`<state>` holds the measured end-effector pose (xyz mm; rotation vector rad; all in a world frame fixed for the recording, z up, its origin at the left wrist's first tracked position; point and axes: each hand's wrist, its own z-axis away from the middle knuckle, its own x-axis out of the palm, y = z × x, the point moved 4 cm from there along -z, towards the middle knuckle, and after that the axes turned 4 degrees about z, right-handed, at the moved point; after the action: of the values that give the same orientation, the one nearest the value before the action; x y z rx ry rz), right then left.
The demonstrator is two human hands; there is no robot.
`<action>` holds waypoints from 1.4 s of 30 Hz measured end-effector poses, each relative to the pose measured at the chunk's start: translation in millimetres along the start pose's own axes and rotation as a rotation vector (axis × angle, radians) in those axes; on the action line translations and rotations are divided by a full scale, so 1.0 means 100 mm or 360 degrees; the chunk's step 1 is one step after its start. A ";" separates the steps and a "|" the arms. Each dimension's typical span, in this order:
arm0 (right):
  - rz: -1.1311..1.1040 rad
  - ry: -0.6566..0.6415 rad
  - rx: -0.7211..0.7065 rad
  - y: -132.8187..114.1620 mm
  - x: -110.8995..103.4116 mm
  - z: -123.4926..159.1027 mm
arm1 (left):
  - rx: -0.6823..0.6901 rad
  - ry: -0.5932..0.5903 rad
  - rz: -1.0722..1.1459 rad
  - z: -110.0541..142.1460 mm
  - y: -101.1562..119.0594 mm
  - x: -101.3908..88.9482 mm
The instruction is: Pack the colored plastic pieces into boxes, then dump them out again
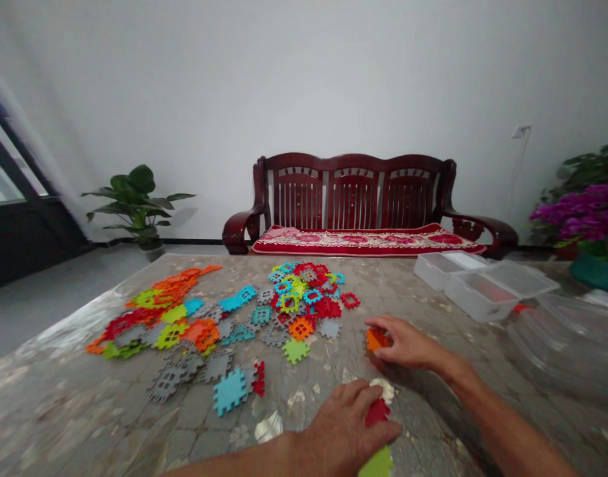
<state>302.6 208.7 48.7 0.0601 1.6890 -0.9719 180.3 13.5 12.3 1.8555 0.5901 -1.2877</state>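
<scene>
My right hand [406,341] pinches an orange interlocking plastic tile [376,340] between thumb and fingers, just above or on the table. Closer to me, my left hand [344,424] is closed around a red tile [377,412], its thumb on one side and fingers on the other. A lime-green tile [377,462] shows below the red one, partly hidden by that hand; whether the two are joined I cannot tell. Nearest on the left lie a light-green tile [296,350] and a pale grey tile [330,328].
A heap of mixed tiles [289,285] spreads leftward, with a blue tile [229,392] at its near side. Clear plastic boxes [475,291] and a transparent lid [557,344] stand right on the patterned table [135,424]. Beyond are a wooden bench [354,199] and plants.
</scene>
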 end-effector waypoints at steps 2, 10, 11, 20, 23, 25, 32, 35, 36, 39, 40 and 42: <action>-0.0023 -0.0194 -0.0012 -0.14 -0.01 0.09 | -0.0024 -0.0017 -0.0005 -0.01 -0.03 0.04; 0.0091 -0.0485 -0.0316 -0.44 0.30 0.18 | -0.0232 -0.0024 0.0026 -0.04 -0.26 -0.22; 0.0102 -0.0494 -0.0334 -0.45 0.33 0.13 | -0.0189 -0.0030 0.0019 -0.04 -0.27 -0.23; -0.0175 -0.0338 -0.0243 -0.52 0.43 -0.21 | -0.0113 0.0091 -0.0240 0.04 -0.46 -0.32; -0.0572 -0.0164 -0.0121 -0.48 0.42 -0.38 | -0.0164 0.0277 -0.0195 0.01 -0.61 -0.47; -0.0671 0.0038 -0.0015 -0.41 0.37 -0.55 | -0.0187 0.0457 -0.0117 -0.02 -0.74 -0.62; -0.0608 0.0751 0.0269 0.13 0.29 -0.86 | -0.0631 0.1191 -0.0310 0.61 -1.38 -1.40; -0.0411 0.0912 0.0316 0.39 0.41 -0.78 | -0.1198 0.1258 -0.0575 1.38 -1.76 -1.75; -0.0357 0.0934 0.0317 0.46 0.45 -0.75 | -0.1484 0.1229 -0.0659 1.68 -1.90 -1.84; -0.0150 0.1048 0.0212 0.48 0.49 -0.70 | -0.2360 0.1057 -0.0654 2.54 -2.21 -2.02; -0.0073 0.1107 0.0147 0.43 0.48 -0.68 | -0.2464 0.1043 -0.0623 2.75 -2.27 -2.06; 0.0032 0.1192 -0.0013 0.24 0.47 -0.64 | -0.2603 0.0999 -0.0562 3.08 -2.36 -2.11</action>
<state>247.3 243.8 -1.8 0.4853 2.3621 -0.9902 -245.8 -85.4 72.9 0.6446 1.6694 -0.0285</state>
